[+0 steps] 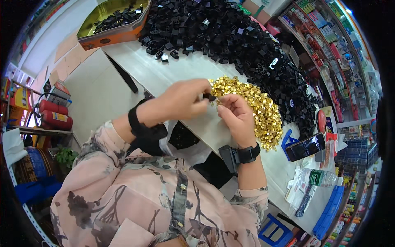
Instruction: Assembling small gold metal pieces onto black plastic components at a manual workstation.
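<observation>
Your left hand (181, 99) is closed, pinching a small black plastic piece (210, 97) between thumb and fingertips. Your right hand (236, 115) is curled shut right beside it, its fingertips meeting the black piece; whatever it pinches there is too small to make out. Both hands hover just above the white desk (173, 74), at the near edge of a heap of small gold metal clips (259, 107).

Beyond the gold heap, a much larger pile of black plastic pieces (230, 37) spreads across the far side of the desk. At the far left corner sits an orange-sided tray (111, 37) with more black pieces in it.

Each wrist carries a black band: the one on your left wrist (138, 123) is plain and wide, the one on your right wrist (242, 155) has a black box-shaped unit attached.

To your right on the desk, a phone (305, 146) leans on a blue stand (288, 140), and a clear plastic bottle (321, 178) lies on its side near the desk edge. Below your hands, a white bag (185, 144) holds dark contents. On the floor to your left lie two red fire extinguishers (55, 114).
</observation>
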Motion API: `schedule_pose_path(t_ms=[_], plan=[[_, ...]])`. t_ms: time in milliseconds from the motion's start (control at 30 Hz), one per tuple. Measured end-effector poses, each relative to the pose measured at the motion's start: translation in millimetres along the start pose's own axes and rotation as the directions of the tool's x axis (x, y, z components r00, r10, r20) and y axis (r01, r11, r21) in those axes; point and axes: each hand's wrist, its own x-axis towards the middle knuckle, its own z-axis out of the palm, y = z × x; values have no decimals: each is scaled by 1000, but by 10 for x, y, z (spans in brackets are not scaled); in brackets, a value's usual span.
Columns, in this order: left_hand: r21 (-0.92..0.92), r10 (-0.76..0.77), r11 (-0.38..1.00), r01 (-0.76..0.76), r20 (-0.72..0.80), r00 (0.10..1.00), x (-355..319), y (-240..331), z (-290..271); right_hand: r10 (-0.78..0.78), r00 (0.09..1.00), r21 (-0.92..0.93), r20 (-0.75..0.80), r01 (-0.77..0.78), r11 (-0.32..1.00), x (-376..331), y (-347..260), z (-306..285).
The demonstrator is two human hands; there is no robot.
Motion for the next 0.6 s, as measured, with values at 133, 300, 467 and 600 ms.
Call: schedule_pose_path(t_ms=[133, 300, 467, 600], plan=[[-210, -131, 968, 138, 45, 990, -54, 37, 174, 16, 998, 15, 55, -17, 1000, -1, -15, -2], [-282, -66, 958, 48, -53, 996, -82, -27, 234, 103, 994, 42, 24, -104, 994, 6, -36, -7], [-373, -164, 910, 178, 70, 984, -96, 53, 190, 124, 992, 89, 24, -126, 988, 14, -37, -13], [-318, -150, 934, 164, 68, 986, -138, -6, 211, 154, 988, 43, -2, -154, 987, 17, -58, 31]])
